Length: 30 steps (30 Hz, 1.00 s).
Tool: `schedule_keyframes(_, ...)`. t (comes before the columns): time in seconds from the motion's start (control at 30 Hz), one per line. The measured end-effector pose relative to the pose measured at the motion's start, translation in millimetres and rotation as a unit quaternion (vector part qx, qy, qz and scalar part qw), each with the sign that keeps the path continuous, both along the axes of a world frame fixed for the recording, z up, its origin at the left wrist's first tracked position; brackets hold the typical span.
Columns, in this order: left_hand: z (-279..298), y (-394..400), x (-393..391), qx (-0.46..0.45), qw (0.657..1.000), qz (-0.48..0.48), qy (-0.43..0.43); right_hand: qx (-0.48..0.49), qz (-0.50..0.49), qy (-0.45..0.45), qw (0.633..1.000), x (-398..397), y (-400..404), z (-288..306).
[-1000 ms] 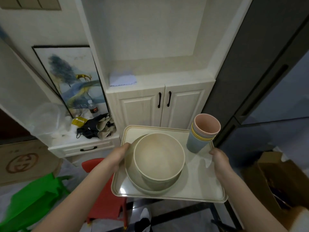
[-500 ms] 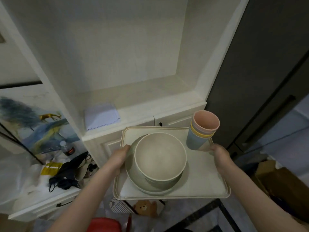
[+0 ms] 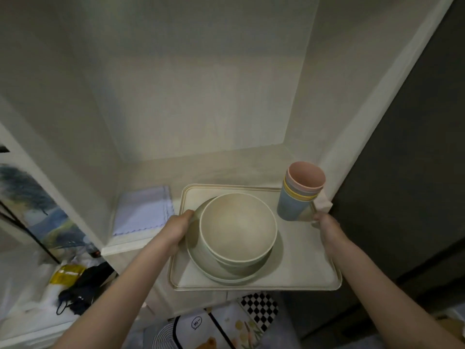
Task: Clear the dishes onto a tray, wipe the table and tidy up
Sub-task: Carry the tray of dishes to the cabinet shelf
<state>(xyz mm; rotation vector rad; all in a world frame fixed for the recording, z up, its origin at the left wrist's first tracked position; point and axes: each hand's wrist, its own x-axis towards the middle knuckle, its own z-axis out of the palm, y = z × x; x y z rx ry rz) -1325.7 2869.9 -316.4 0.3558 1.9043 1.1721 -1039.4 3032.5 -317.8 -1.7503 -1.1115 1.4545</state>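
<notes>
Carrying a loaded tray with its far end over the cabinet shelf, a person grips its two side rims, left hand and right hand level. Stacked bowls and nested cups ride on it. The shelf lies straight ahead, beside a folded cloth.

I see the cream rectangular plastic tray carrying stacked beige bowls on a plate, with nested pastel cups upright at its far right corner.
</notes>
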Motion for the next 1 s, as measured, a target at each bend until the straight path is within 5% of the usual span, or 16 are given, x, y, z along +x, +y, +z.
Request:
schedule_keyframes(0.6, -5, 127, 10, 0.053, 0.984, 0.103, -0.133, -0.023, 0.089, 0.027, 0.995, -38, 192, -25)
schedule_keyframes(0.9, -25, 152, -9, -0.055, 0.992, 0.073, 0.091, -0.045, 0.069, -0.009, 0.997, -47, 214, -37)
schedule_keyframes(1.0, -31, 158, -10, -0.099, 0.987, 0.069, 0.106, -0.035, 0.078, -0.024, 0.996, -51, 218, -34)
